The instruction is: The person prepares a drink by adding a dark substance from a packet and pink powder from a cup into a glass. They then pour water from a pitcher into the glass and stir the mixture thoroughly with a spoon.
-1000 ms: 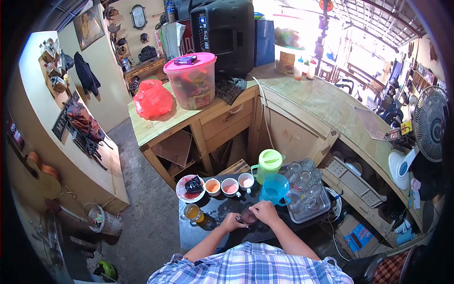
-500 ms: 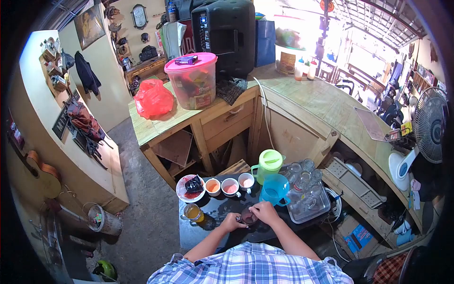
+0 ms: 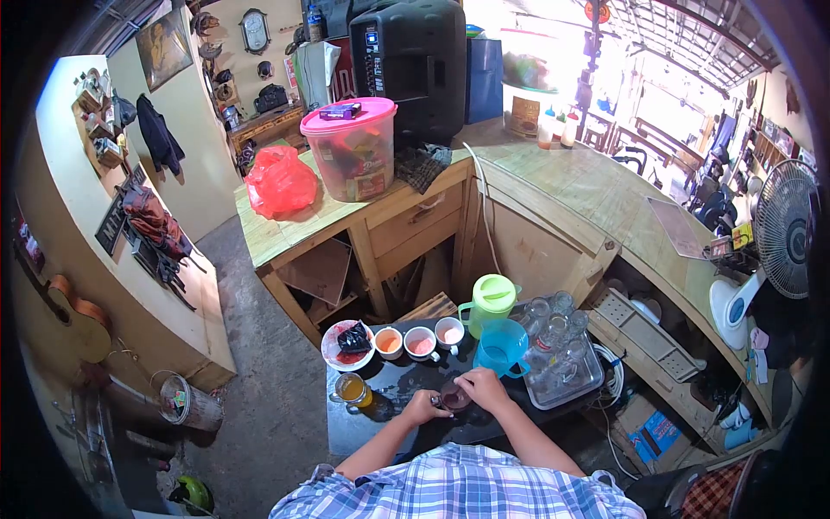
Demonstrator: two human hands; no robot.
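Observation:
A glass mug (image 3: pixel 455 399) with dark contents stands on the dark low table (image 3: pixel 415 377) in front of me. My left hand (image 3: pixel 424 407) is closed on the mug's left side, at its handle. Over the rim, my right hand (image 3: pixel 485 387) has its fingers pinched together; whatever they hold is too small to make out. Farther left is a glass mug of amber drink (image 3: pixel 353 391). Behind it, a plate (image 3: pixel 331 355) bears a black packet (image 3: pixel 354 338). Three white cups (image 3: pixel 421 343) with pinkish or orange contents form a row beside the plate.
A blue jug (image 3: pixel 501 346) and a green lidded pitcher (image 3: pixel 493 298) stand just beyond my right hand. To their right, a clear tray (image 3: pixel 566 394) carries several upturned glasses. A wooden counter (image 3: pixel 562 186) wraps around behind, with a pink-lidded tub (image 3: pixel 350 156) on it.
My right hand has shifted very slightly over the mug. My left hand stays at the mug, and the other things have not moved.

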